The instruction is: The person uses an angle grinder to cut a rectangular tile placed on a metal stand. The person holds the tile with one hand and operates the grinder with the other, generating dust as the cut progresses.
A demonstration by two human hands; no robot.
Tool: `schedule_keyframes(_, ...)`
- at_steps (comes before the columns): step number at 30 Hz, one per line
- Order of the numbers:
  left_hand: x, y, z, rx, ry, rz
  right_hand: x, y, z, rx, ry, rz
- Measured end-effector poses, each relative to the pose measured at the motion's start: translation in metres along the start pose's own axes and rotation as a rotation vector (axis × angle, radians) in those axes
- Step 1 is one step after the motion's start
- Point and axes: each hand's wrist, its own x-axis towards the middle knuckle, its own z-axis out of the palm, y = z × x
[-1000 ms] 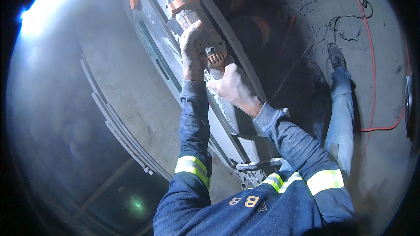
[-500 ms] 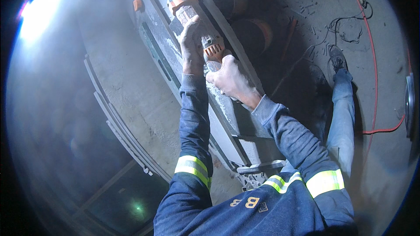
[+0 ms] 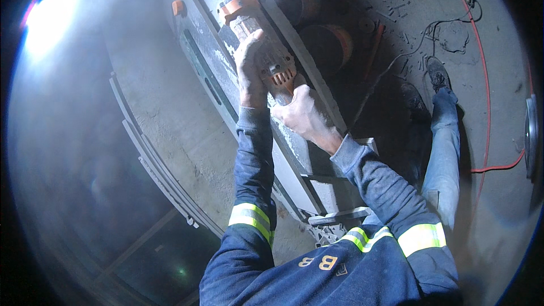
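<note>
A dusty orange-and-grey angle grinder [image 3: 237, 5] lies at a slant over a long grey metal frame [image 3: 292, 175], its disc at the upper end beside a beam edge. My left hand [image 3: 252, 71] is closed round the grinder's body from the left. My right hand [image 3: 306, 116] is closed on the rear handle, lower and to the right. White dust coats the frame and both hands, and haze hangs round the disc.
Stacked curved strips [image 3: 153, 153] lie left of the frame. Dark round orange-rimmed objects [image 3: 320, 48] sit beyond it. On the right are my outstretched leg [image 3: 445, 141], a red hose [image 3: 484, 79], cables [image 3: 430, 28] and scattered offcuts [image 3: 396, 11]. A bright light [image 3: 54, 14] glares at upper left.
Both hands and the grinder have shifted slightly down and right since half a second ago, with the grip kept. The glare at upper left looks larger than a second ago.
</note>
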Motion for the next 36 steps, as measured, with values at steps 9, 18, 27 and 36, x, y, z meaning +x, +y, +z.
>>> schedule_keyframes(9, -0.003, 0.003, 0.003, -0.012, -0.011, 0.030, -0.002, 0.001, -0.003, 0.040, -0.112, -0.011)
schedule_keyframes(18, 0.001, 0.009, 0.011, -0.001, -0.009, 0.052, 0.024, 0.010, 0.009, 0.024, -0.160, 0.009)
schedule_keyframes(27, 0.017, 0.000, -0.003, 0.022, -0.002, 0.128, 0.017, -0.021, -0.005, -0.132, -0.031, -0.053)
schedule_keyframes(36, 0.001, 0.002, 0.006, -0.005, -0.006, 0.059, 0.011, -0.004, -0.005, -0.089, -0.057, -0.046)
